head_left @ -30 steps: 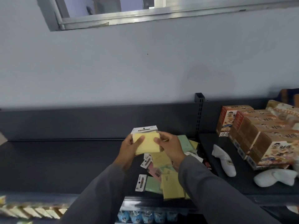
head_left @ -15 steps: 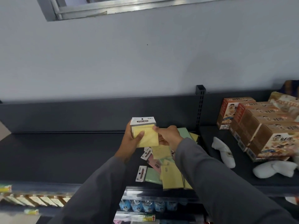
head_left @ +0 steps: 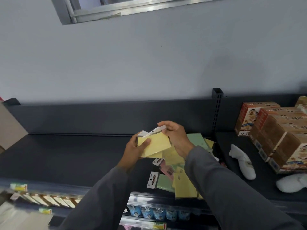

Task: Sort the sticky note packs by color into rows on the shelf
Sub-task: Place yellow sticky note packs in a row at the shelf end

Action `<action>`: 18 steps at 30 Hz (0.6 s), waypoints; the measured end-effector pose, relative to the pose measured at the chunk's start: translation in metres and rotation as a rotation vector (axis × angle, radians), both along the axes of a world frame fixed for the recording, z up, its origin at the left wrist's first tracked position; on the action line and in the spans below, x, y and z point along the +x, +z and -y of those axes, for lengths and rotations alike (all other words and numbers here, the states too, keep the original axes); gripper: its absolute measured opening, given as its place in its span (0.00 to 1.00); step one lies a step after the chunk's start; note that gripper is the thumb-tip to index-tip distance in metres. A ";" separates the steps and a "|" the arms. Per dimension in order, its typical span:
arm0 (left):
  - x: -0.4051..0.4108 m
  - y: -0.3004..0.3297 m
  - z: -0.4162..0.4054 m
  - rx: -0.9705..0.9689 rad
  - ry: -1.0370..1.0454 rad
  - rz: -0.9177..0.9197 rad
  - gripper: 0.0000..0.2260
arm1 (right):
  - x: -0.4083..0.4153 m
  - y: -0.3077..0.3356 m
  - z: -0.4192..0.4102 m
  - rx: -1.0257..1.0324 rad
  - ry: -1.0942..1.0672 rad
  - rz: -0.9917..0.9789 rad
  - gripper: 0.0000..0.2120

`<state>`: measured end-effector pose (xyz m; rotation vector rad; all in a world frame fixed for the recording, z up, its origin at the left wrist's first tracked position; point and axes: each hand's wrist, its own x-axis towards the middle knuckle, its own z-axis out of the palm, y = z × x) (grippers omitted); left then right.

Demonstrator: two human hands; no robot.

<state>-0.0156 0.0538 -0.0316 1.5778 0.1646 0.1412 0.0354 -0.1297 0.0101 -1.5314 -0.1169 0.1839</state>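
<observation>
Above dark shelf (head_left: 66, 156), two hands (head_left: 132, 150) (head_left: 176, 138) gripping yellow packs (head_left: 156, 145), loose pile (head_left: 179, 178) below

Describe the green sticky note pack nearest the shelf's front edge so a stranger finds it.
On the dark shelf, find the loose pile below the hands. At its front left lies the green pack, its white header card pointing left, beside a yellow pack.
</observation>
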 end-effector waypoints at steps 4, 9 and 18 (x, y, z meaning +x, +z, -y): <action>-0.009 0.004 -0.008 0.037 0.074 -0.041 0.13 | -0.001 -0.005 -0.026 0.100 -0.098 0.056 0.11; -0.024 0.003 -0.034 -0.234 0.020 -0.085 0.14 | -0.007 -0.018 -0.077 0.202 -0.110 -0.002 0.21; -0.092 -0.013 -0.176 -0.116 0.300 0.119 0.40 | -0.041 -0.041 -0.229 -0.125 0.181 0.002 0.23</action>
